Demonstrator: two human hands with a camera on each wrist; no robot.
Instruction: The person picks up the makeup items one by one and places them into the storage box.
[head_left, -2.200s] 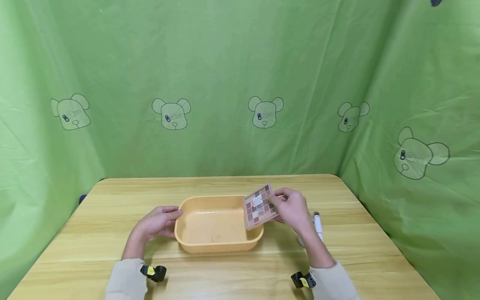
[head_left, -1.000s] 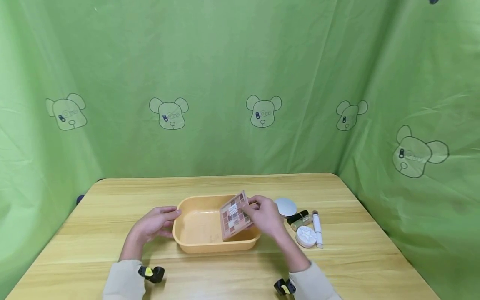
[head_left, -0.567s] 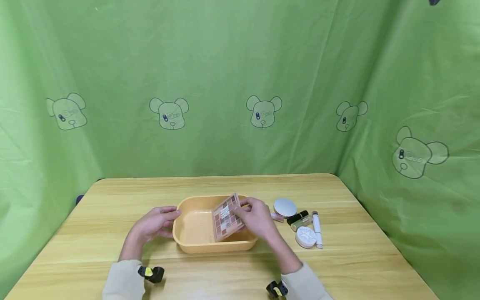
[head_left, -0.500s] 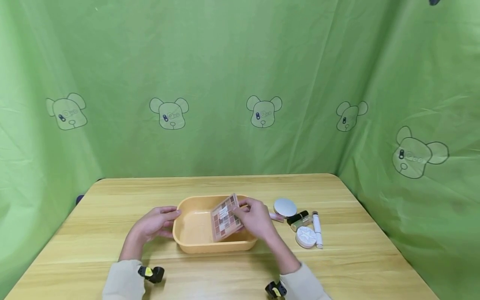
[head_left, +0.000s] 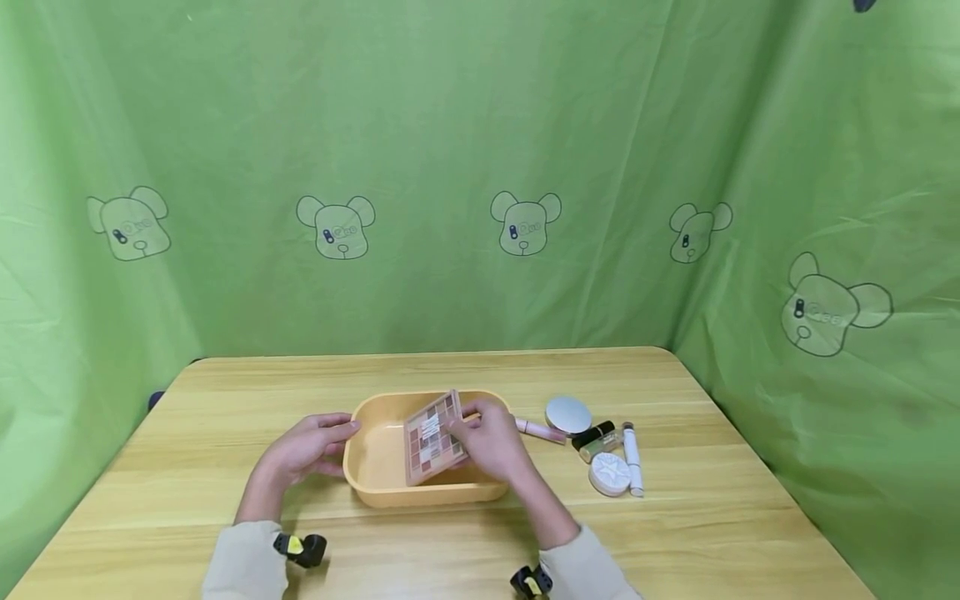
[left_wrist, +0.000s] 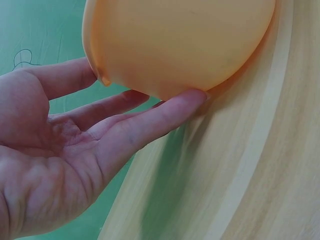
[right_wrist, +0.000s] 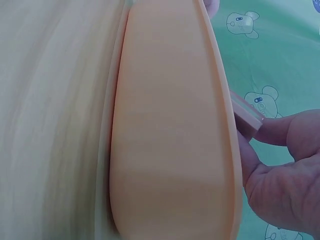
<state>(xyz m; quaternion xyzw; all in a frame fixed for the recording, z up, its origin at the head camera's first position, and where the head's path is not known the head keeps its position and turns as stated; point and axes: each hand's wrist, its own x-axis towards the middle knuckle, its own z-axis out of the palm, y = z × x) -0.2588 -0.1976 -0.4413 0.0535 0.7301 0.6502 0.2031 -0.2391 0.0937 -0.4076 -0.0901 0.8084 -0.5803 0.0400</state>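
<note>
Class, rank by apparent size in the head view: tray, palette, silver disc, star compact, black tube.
Largest: tray
Next: palette
Then: silver disc and star compact, too alike to rank
Smallest: black tube

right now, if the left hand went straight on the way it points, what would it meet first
The orange tray, most likely: the left hand already seems to touch its left end.

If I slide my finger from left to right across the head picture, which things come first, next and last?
Left hand → makeup palette → right hand → silver disc → round star-topped case → white tube.
</note>
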